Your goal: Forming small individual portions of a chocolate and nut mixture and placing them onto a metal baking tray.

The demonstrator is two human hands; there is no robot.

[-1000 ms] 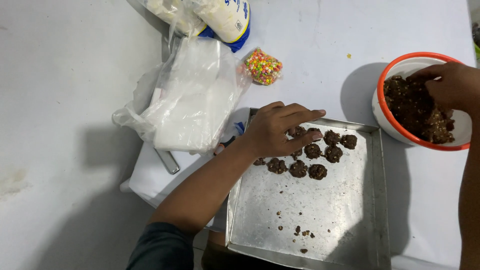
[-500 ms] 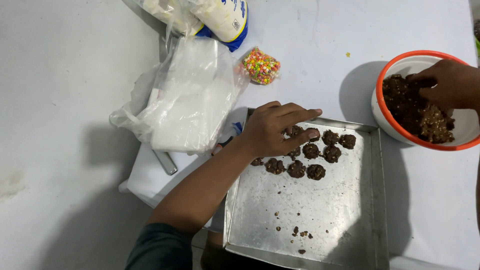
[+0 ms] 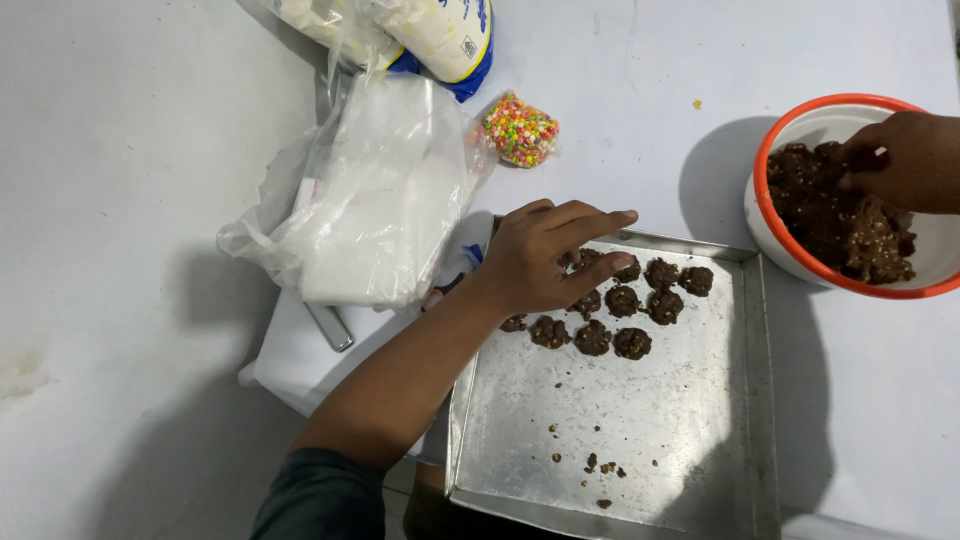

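Observation:
My left hand (image 3: 545, 257) rests flat on the far left corner of a square metal tray (image 3: 690, 440), fingers spread over several small chocolate clusters (image 3: 625, 305) laid in rows. It grips nothing. My right hand (image 3: 900, 160) reaches into a white bowl with an orange rim (image 3: 765, 235), fingers curled in the brown chocolate mix (image 3: 830, 215). Whether it holds a piece is hidden.
A clear plastic bag of white material (image 3: 370, 200) lies left of the tray over a white sheet. A small packet of coloured sprinkles (image 3: 520, 130) sits behind the tray. White and blue bags (image 3: 440, 30) lie at the far edge. Crumbs dot the tray's near half.
My right hand has shifted slightly inside the bowl. My left hand has stayed on the tray's corner.

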